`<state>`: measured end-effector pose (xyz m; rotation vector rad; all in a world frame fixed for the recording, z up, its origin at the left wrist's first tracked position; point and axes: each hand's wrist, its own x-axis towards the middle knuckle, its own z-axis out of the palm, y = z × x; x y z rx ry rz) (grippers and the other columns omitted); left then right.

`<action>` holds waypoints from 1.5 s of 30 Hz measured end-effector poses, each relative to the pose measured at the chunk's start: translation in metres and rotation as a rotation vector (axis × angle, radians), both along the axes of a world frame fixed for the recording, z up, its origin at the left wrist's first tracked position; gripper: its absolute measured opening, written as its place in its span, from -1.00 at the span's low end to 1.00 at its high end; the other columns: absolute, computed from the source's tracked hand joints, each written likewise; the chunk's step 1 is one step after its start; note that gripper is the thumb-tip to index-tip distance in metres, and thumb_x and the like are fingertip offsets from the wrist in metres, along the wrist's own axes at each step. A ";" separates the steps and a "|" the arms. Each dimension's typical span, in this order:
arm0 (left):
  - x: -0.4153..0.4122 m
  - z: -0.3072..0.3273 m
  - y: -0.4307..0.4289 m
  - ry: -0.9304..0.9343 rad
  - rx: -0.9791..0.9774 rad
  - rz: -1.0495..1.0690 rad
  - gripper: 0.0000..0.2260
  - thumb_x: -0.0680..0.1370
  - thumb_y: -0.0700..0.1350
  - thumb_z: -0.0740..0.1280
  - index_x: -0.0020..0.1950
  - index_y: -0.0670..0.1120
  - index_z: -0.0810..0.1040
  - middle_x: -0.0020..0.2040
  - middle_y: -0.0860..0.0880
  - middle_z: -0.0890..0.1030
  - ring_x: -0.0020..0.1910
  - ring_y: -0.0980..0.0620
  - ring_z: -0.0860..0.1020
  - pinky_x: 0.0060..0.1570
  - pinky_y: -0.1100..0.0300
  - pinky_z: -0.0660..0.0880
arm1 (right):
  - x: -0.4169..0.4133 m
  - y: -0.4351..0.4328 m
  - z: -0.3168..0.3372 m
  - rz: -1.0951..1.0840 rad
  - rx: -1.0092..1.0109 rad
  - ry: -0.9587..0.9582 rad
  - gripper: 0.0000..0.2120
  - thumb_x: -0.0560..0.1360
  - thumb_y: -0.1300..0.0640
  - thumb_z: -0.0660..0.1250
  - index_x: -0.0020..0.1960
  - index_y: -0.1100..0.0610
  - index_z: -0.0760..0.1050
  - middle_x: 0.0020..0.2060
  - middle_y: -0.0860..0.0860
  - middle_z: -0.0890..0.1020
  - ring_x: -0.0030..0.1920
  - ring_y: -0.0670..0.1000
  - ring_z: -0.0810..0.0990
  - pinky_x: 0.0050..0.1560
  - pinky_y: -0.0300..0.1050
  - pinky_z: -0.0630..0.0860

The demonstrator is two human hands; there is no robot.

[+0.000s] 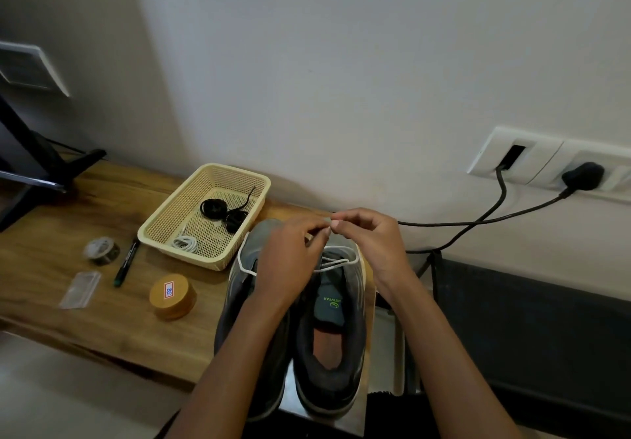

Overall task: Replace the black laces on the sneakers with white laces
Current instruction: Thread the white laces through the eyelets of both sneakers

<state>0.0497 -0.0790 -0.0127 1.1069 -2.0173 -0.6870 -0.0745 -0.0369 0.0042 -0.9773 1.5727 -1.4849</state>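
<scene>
Two grey sneakers stand side by side at the table's right end, toes toward the wall. The right sneaker (333,332) shows its tongue and a white lace (336,262) threaded across its lower eyelets. My left arm lies over the left sneaker (239,302). My left hand (290,261) and my right hand (372,244) meet above the toes, fingertips pinching the white lace ends together. The lace loops down on both sides to the shoe. Black laces (222,213) lie coiled in the cream basket (164,237), beside another coiled white lace (186,244).
On the wooden table (68,302) left of the sneakers lie a round wooden box (172,297), a black marker (126,262), a tape roll (101,250) and a clear packet (80,290). Black cables (478,221) run from a wall socket (546,165). A dark stand (41,165) is at the far left.
</scene>
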 end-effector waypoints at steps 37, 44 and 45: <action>-0.016 -0.010 0.016 -0.584 0.072 0.171 -0.88 0.53 0.02 0.31 -0.07 0.09 0.64 0.46 0.12 0.27 0.50 -0.04 0.00 0.38 -0.16 -0.17 | -0.021 -0.001 -0.036 0.093 0.633 0.510 -0.85 0.46 0.20 0.39 -0.15 0.30 0.62 -0.24 0.21 0.65 -0.24 0.11 0.57 -0.10 0.02 0.54; -0.024 -0.013 0.020 -0.668 0.076 0.136 -0.83 0.55 0.04 0.27 -0.05 0.08 0.65 0.50 0.14 0.17 0.52 -0.04 -0.10 0.34 -0.17 -0.30 | -0.022 0.001 -0.043 0.001 0.672 0.489 -0.85 0.49 0.11 0.35 -0.07 0.17 0.64 -0.13 0.06 0.67 -0.15 0.00 0.51 -0.06 -0.11 0.29; -0.025 -0.013 0.020 -0.676 0.084 0.126 -0.83 0.56 0.04 0.26 -0.04 0.07 0.65 0.51 0.13 0.16 0.52 -0.04 -0.12 0.36 -0.19 -0.28 | -0.022 0.001 -0.044 -0.007 0.674 0.490 -0.85 0.49 0.11 0.35 -0.06 0.16 0.64 -0.11 0.05 0.67 -0.18 -0.04 0.47 -0.10 -0.13 0.24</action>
